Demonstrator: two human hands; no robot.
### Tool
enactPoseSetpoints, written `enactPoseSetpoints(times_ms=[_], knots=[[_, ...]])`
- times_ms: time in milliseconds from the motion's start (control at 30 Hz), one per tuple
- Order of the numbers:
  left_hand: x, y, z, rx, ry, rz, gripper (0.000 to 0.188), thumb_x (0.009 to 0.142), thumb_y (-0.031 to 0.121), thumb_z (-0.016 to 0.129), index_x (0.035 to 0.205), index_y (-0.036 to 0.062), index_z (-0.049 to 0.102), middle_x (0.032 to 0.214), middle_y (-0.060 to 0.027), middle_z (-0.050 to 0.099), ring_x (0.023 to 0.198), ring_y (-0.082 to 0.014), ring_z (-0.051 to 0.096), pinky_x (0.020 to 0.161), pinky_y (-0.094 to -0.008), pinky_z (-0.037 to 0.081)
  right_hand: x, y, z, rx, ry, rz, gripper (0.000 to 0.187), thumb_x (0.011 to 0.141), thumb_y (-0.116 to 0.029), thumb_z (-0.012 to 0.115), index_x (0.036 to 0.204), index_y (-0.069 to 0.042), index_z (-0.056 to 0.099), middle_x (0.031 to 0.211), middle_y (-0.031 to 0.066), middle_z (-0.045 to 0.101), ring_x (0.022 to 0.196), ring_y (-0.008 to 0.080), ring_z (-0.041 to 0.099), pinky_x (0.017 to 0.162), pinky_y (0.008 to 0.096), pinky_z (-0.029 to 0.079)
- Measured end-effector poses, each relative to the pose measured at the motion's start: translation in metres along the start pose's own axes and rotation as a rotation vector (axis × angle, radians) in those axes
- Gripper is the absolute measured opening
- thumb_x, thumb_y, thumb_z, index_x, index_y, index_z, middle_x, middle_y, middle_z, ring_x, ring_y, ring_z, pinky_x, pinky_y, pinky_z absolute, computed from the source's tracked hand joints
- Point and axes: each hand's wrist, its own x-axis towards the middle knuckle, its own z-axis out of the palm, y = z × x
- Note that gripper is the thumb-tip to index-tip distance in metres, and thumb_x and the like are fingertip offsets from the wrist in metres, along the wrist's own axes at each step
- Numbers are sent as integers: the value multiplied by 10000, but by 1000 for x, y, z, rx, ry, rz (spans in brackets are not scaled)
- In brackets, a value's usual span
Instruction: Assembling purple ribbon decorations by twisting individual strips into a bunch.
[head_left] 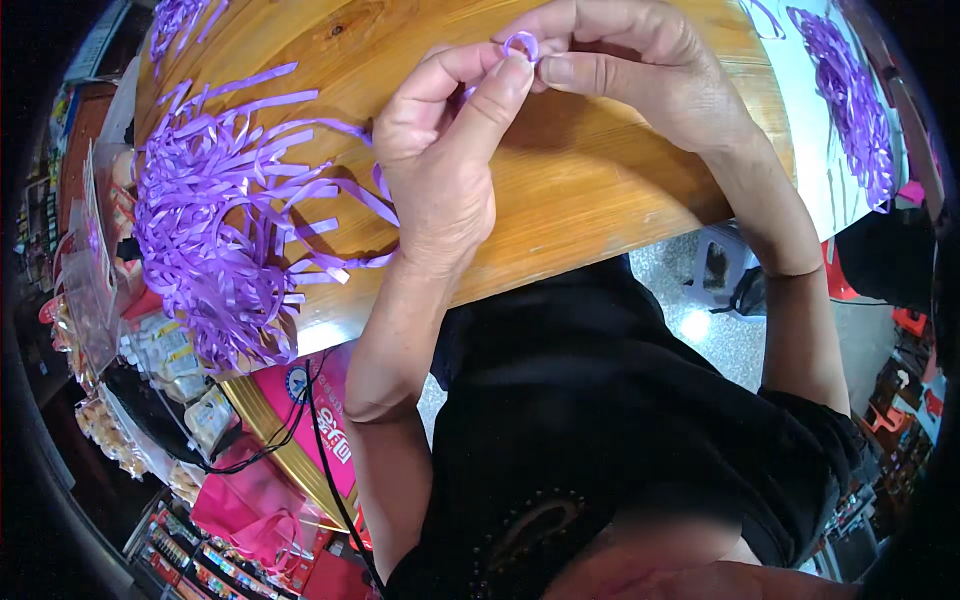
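Left hand (450, 140), right hand (650, 75) both pinching purple loop (521, 36) above counter (600, 190) (ribbon pile (210, 210) at its left edge, smaller bunch (845, 105) near the right edge).

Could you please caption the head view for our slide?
Two hands hold a small purple ribbon loop over a wooden table.

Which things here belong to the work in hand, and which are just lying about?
Apparently part of it:
purple ribbon loop, between left hand and right hand
loose purple ribbon heap
wooden table
purple ribbons on the right, likely

Apparently just lying about:
pink bag
wrapped packages
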Motion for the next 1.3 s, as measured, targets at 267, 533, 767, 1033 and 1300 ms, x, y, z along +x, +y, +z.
enactPoseSetpoints(times_ms=[267,533,767,1033,1300], knots=[[5,3,-3,-113,83,-341,143,819,13,607,954,-36,614,793,-12,582,599,-33,439,500,-174,306,-17,-6,5,-884,26,31,188,745,-54,613,929,-25,637,760,93,585,735,242,582,659,327,453],[1,-1,-19,14,31,-350,128,829,73,642,918,-17,624,695,26,550,500,-19,378,437,-169,263,-16,-13,5,-988,-86,-179,272,716,-116,582,961,-1,601,769,48,524,727,198,530,610,321,418],[7,8,-25,92,-36,-423,135,813,67,660,917,-13,628,702,27,559,498,-16,381,432,-162,265,-9,-9,1,-1014,-109,-294,165,695,-171,576,829,-77,594,699,7,482,703,177,502,610,311,414],[12,14,-16,206,1,-359,31,811,20,627,839,32,620,691,66,489,547,-10,347,472,-170,228,4,-7,-17,-1026,-117,-229,205,688,-156,670,856,-48,622,746,21,559,687,167,536,577,311,382],[12,12,-17,105,131,-246,92,797,3,660,880,18,624,777,45,570,666,-11,465,597,-146,375,1,1,-5,-899,48,-34,206,686,-118,737,843,-19,649,708,51,588,664,198,554,611,317,424]])
